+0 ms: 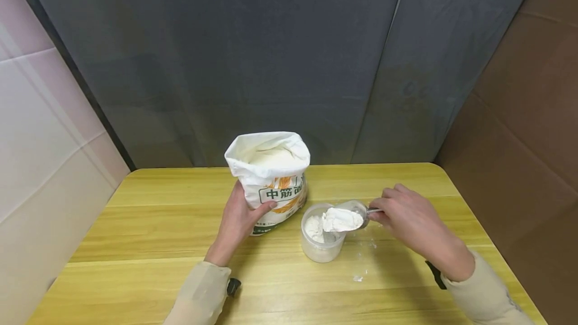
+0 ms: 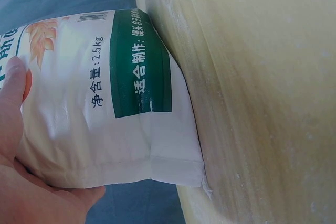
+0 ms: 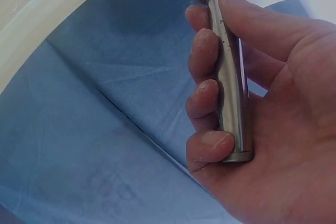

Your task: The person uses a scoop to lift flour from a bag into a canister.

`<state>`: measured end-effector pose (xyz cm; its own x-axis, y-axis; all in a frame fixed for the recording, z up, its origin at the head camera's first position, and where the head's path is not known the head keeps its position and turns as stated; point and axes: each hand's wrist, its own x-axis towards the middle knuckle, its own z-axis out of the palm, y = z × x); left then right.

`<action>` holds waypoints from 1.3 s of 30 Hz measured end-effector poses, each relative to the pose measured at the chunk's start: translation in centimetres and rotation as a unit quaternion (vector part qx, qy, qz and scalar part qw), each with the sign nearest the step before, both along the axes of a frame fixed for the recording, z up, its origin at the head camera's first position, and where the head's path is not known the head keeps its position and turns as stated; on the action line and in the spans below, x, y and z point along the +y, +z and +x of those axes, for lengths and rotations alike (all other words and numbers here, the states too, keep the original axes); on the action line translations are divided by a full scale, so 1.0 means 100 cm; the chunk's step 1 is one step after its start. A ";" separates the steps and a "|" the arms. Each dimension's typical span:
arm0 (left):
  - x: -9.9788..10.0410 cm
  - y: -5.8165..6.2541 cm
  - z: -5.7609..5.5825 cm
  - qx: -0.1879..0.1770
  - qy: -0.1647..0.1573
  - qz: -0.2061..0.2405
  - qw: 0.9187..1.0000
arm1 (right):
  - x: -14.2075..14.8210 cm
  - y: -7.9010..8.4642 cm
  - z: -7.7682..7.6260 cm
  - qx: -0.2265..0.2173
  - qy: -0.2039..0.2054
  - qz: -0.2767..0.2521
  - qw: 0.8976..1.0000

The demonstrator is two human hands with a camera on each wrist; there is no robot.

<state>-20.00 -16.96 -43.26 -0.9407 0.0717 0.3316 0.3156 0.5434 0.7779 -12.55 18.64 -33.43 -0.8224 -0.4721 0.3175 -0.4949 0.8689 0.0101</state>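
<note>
White bag (image 1: 282, 207): on the wooden table (image 1: 171, 229), against my left palm, mouth open and plenty of flour showing inside. I expect it to be heavy and slumping, with soft walls that dent under a squeeze; best held low on the side, where the contents back the wall.
Left hand (image 1: 241, 214): gripping that side, thumb across the printed front, fingers round the back.
Metal scoop (image 1: 358, 209): reaching out from my right fingers toward the left, its heaped bowl over the tub. I judge it stiff and fairly light, the weight sitting forward of my grip.
Scoop handle (image 3: 228, 77): smooth and rounded, so probably slippery with floury fingers; best held along its length, thumb near the bowl.
Right hand (image 1: 408, 217): fingers curled round that handle, thumb up by the neck.
Heaped flour (image 1: 341, 219): loose and powdery, likely to spill if my wrist tips.
Plastic tub (image 1: 321, 252): between my hands, some flour inside; it looks light and easily nudged. Whether the scoop touches its rim, I cannot tell.
</note>
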 end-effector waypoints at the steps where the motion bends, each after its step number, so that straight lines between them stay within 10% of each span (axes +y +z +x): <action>1: 0.000 0.000 0.000 0.001 0.000 0.000 1.000 | 0.001 0.000 0.000 -0.001 0.000 -0.001 1.000; 39: 0.000 0.000 0.001 0.001 -0.003 0.000 1.000 | -0.004 0.013 0.002 0.018 0.000 0.042 0.999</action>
